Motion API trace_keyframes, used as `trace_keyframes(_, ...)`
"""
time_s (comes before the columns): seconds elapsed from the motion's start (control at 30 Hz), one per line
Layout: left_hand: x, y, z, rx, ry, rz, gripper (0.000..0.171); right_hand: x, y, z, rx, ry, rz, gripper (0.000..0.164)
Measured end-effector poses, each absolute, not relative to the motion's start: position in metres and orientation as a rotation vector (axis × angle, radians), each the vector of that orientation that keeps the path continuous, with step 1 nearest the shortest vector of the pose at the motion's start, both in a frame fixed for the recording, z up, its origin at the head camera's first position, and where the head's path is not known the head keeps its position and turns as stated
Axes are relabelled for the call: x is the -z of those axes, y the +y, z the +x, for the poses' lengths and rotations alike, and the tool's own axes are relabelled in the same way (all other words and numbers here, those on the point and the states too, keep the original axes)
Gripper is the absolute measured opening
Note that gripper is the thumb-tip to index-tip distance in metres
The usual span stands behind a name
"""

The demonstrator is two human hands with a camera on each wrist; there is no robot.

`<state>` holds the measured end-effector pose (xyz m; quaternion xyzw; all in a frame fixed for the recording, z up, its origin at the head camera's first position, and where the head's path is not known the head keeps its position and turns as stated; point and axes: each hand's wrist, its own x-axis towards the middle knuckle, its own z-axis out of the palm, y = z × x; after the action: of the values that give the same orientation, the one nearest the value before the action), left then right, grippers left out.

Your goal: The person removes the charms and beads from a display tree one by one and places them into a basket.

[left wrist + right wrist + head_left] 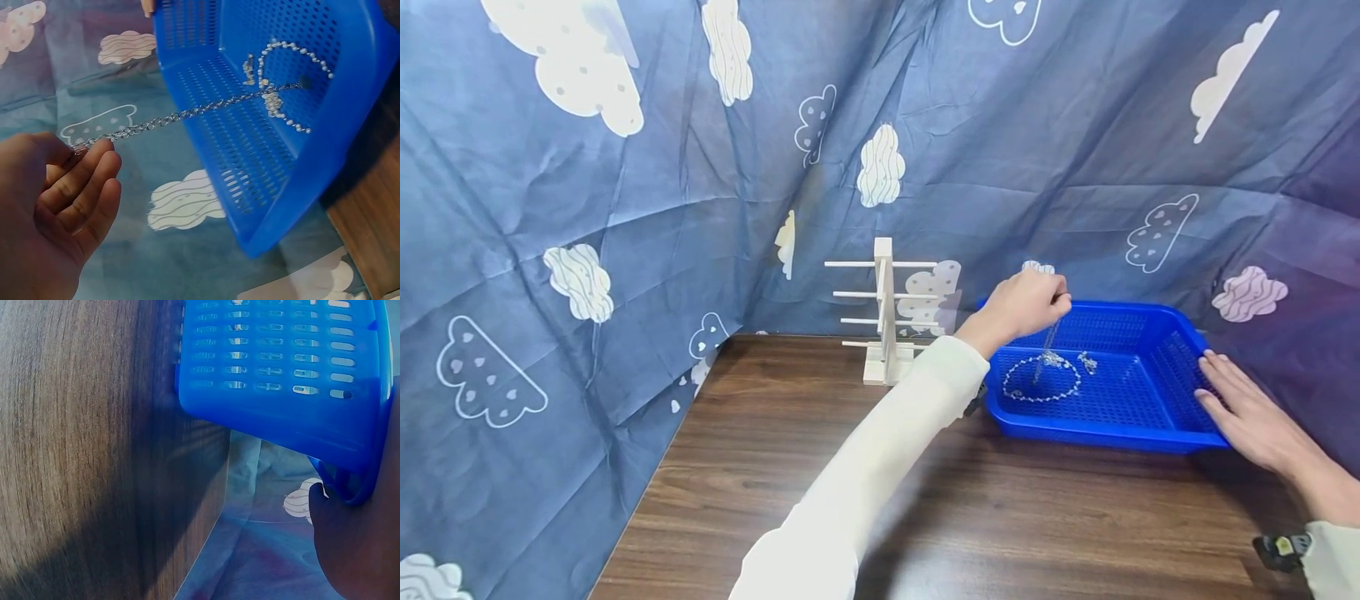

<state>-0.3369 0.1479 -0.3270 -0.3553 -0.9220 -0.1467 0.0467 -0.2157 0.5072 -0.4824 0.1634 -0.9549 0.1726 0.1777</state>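
My left hand is raised above the blue plastic basket, pinching a silver chain necklace between thumb and fingers. The chain hangs down into the basket, its lower end over a strand of white beads that lies in a loop on the basket floor. A small silvery jewelry piece lies beside the loop; its kind is too small to tell. On the basket's right rim rests my right hand, fingers straight. The right wrist view shows its thumb beside the rim, with the other fingers out of sight.
A pale wooden rack with several horizontal pegs stands left of the basket, near the back of the brown wooden table. Behind it hangs a blue cloth with cloud prints. The left forearm passes in front of the rack's right side.
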Motion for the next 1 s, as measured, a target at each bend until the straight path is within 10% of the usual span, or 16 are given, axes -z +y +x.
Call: trace_keyframes(1.0, 0.376, 0.163, -0.334, 0.262, -3.014, -1.079, 0.021, 0.48, 0.503, -0.216, -0.511, -2.74, 0.409, 0.059)
